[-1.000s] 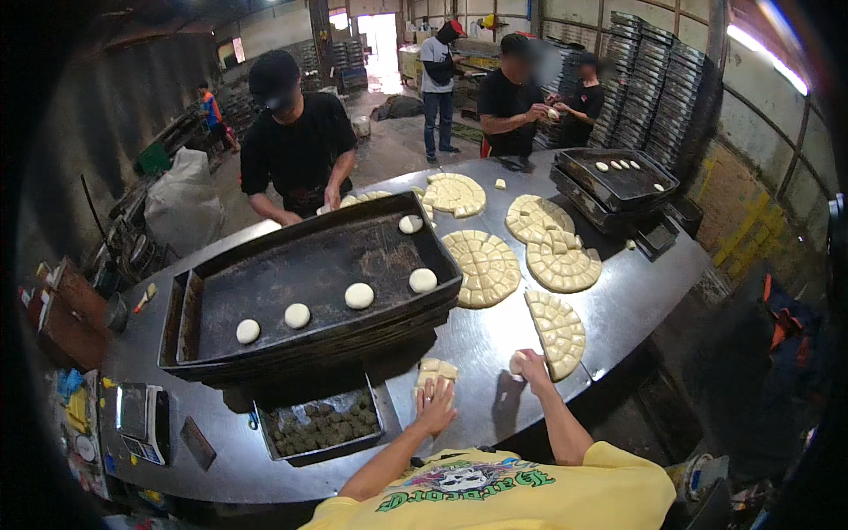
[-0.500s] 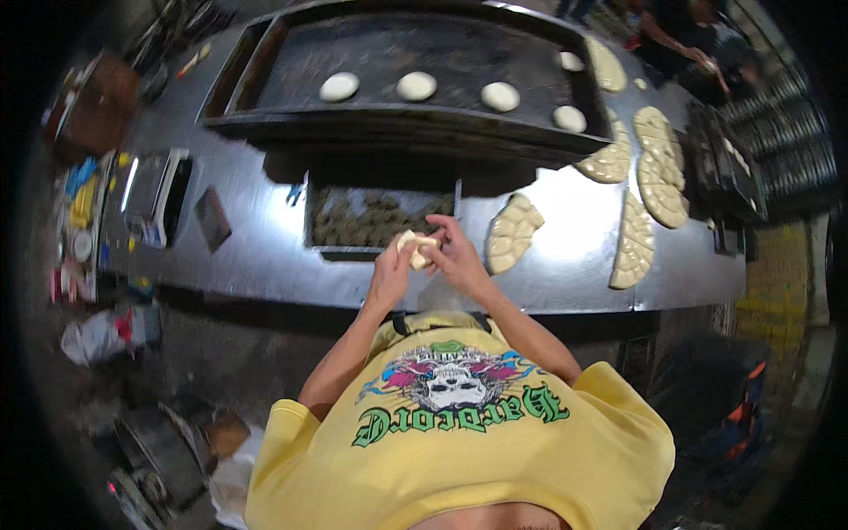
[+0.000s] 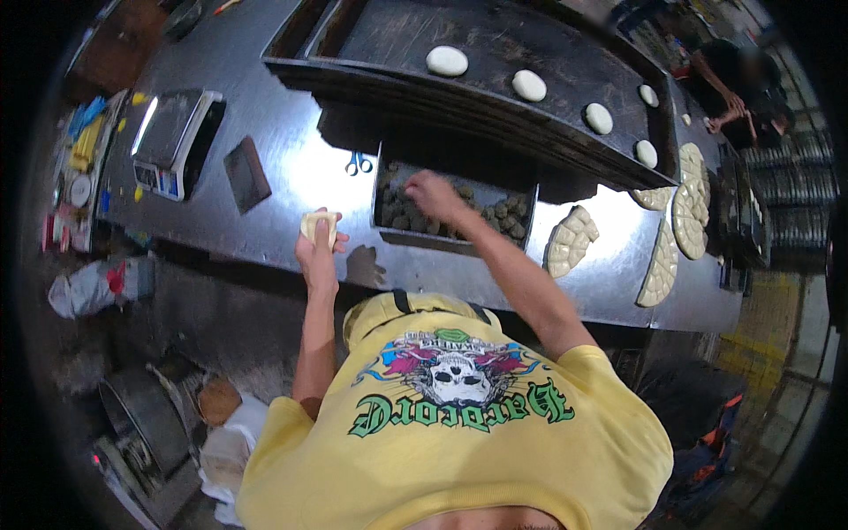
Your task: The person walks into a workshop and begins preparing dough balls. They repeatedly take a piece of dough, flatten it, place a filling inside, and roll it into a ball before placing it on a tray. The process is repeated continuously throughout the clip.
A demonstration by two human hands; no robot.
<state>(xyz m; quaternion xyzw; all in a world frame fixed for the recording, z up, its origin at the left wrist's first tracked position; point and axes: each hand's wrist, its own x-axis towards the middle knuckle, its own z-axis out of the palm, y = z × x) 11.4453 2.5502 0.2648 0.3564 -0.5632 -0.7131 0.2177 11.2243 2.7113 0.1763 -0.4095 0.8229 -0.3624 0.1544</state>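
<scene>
My left hand (image 3: 320, 261) holds a flattened piece of pale dough (image 3: 314, 224), thumb across it, over the table's near edge. My right hand (image 3: 435, 198) reaches over a shallow metal tray (image 3: 450, 240) of dark brownish lumps (image 3: 507, 215). Its fingers are bent together at the tray's left part; what they grip, if anything, is hidden. To the tray's right lies a scored slab of dough (image 3: 571, 241). Beyond, a stack of large dark baking trays (image 3: 521, 124) bears several round white dough pieces (image 3: 529, 86) on top.
Left on the metal table (image 3: 283, 240) are a scale (image 3: 177, 146), a dark rectangular block (image 3: 246, 175) and blue-handled scissors (image 3: 358, 163). More scored dough slabs (image 3: 691, 203) lie at the right. Another person's hands (image 3: 731, 113) show at the far right.
My hands have parted. The left has moved left with the dough; the right has let go of it and reached into the tray of lumps. The view has shifted and turned.
</scene>
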